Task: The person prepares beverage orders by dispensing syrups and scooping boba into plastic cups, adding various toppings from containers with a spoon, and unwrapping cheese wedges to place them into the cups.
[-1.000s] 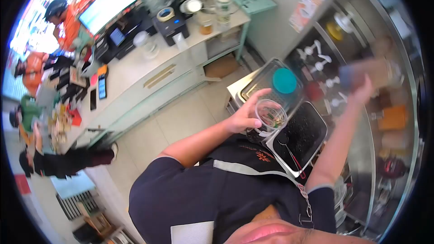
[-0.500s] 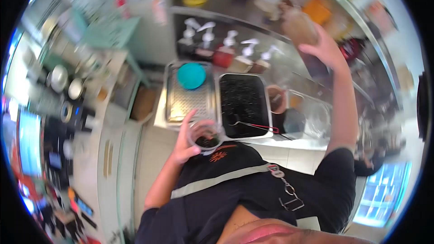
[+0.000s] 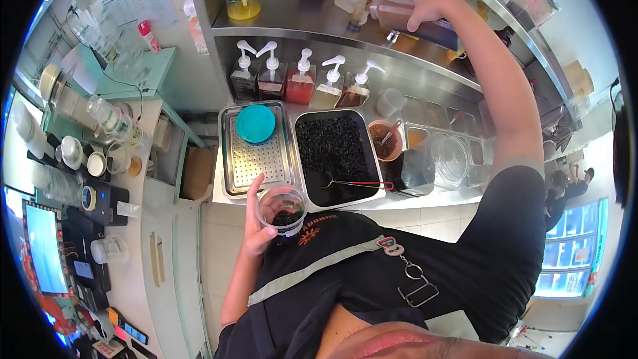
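Observation:
My left hand [image 3: 256, 223] grips a clear round cup [image 3: 282, 207] with a dark filling at its bottom, held upright in front of my apron. Raised at the upper right, my right hand [image 3: 428, 8] is wrapped round a long bottle [image 3: 399, 10] that lies tilted almost level at the steel shelf. Beyond the cup, a perforated steel tray [image 3: 258, 163] bears a round teal lid [image 3: 255, 123]. To its right is a pan of black, shiny pieces [image 3: 332, 143], and a ladle with a red handle [image 3: 359, 184] rests in it.
Several pump bottles [image 3: 300, 80] line the wall behind the trays. A brown tub [image 3: 385, 139] and clear containers [image 3: 452, 157] stand right of the pan. The steel shelf edge [image 3: 292, 35] runs above. At left is a counter [image 3: 136, 226] with a monitor; people appear at far right.
The view has swung round to the shelf and trays. My right hand has brought the bottle over the shelf and tipped it nearly level. My left hand still holds the cup.

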{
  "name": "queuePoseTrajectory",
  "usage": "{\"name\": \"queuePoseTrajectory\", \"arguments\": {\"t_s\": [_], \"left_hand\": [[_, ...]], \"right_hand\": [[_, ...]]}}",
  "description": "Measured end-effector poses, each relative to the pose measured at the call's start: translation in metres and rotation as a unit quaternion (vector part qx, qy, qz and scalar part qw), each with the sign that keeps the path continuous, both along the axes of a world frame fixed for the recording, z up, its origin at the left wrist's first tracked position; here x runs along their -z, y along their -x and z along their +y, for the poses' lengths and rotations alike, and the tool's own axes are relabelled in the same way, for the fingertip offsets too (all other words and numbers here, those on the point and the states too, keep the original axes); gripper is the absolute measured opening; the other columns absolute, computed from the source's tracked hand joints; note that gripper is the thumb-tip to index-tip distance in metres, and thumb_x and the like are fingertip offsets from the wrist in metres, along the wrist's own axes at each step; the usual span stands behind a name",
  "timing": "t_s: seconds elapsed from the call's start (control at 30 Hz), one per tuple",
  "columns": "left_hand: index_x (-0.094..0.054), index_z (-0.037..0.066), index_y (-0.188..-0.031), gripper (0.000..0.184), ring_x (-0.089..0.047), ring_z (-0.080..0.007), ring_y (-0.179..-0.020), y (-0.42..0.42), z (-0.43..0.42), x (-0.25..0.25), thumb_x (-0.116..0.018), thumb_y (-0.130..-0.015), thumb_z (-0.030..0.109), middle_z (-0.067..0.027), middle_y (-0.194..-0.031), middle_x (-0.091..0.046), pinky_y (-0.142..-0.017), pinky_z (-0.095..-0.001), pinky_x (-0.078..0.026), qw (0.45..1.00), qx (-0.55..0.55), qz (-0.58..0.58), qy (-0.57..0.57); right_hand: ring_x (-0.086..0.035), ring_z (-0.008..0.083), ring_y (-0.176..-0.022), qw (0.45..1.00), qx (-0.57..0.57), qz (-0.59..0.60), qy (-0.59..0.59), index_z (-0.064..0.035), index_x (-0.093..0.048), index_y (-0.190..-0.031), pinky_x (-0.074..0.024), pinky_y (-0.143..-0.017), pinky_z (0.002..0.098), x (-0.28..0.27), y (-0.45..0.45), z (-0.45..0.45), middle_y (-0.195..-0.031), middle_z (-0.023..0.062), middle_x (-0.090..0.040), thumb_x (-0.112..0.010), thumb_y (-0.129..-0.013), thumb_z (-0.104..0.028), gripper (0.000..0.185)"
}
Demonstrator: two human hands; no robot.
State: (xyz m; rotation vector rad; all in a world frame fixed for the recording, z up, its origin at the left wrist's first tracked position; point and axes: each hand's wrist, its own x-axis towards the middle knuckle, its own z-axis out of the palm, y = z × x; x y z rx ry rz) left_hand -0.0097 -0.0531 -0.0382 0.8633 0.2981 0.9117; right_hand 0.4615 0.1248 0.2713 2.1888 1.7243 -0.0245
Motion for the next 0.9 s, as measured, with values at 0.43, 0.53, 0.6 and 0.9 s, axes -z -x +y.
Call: {"name": "queuePoseTrajectory", "arguments": {"t_s": [0.43, 0.53, 0.6, 0.9], "left_hand": [[-0.006, 0.013, -0.158, 0.122, -0.057, -0.0409, -0.118, 0.003, -0.01, 0.007, -0.083, -0.068, 0.039, -0.0265, -0.138, -0.048, -0.097, -0.05, -0.047, 0.999, -0.041, -0.008, 0.01], [-0.007, 0.013, -0.158, 0.121, -0.057, -0.0408, -0.118, 0.003, -0.011, 0.008, -0.083, -0.068, 0.039, -0.0268, -0.138, -0.048, -0.098, -0.05, -0.047, 0.999, -0.043, -0.008, 0.009], [-0.007, 0.013, -0.158, 0.121, -0.057, -0.0407, -0.118, 0.003, -0.01, 0.008, -0.083, -0.068, 0.039, -0.0266, -0.138, -0.048, -0.098, -0.05, -0.047, 0.999, -0.044, -0.01, 0.007], [-0.007, 0.013, -0.158, 0.123, -0.057, -0.0398, -0.118, 0.004, -0.01, 0.011, -0.085, -0.067, 0.039, -0.0265, -0.138, -0.048, -0.098, -0.0487, -0.047, 0.998, -0.049, -0.024, 0.021]], "right_hand": [[-0.062, 0.0355, -0.115, 0.986, -0.035, -0.152, 0.058, -0.0095, -0.058, -0.135, -0.0511, -0.096, 0.0431, -0.015, 0.017, 0.028, -0.126, 0.0169, -0.065, -0.088, -0.054, -0.022, 0.087], [-0.065, 0.036, -0.11, 0.984, -0.045, -0.164, 0.057, -0.0093, -0.06, -0.132, -0.0519, -0.093, 0.0435, -0.018, 0.021, 0.03, -0.12, 0.0164, -0.068, -0.088, -0.053, -0.021, 0.085], [-0.065, 0.0348, -0.11, 0.984, -0.045, -0.167, 0.047, -0.0095, -0.062, -0.129, -0.0524, -0.093, 0.0443, -0.019, 0.024, 0.031, -0.12, 0.0148, -0.069, -0.089, -0.055, -0.02, 0.08], [-0.067, 0.0342, -0.107, 0.983, -0.049, -0.177, 0.028, -0.0113, -0.067, -0.124, -0.0527, -0.09, 0.0446, -0.02, 0.023, 0.042, -0.114, 0.0138, -0.071, -0.089, -0.058, -0.015, 0.07]]}}
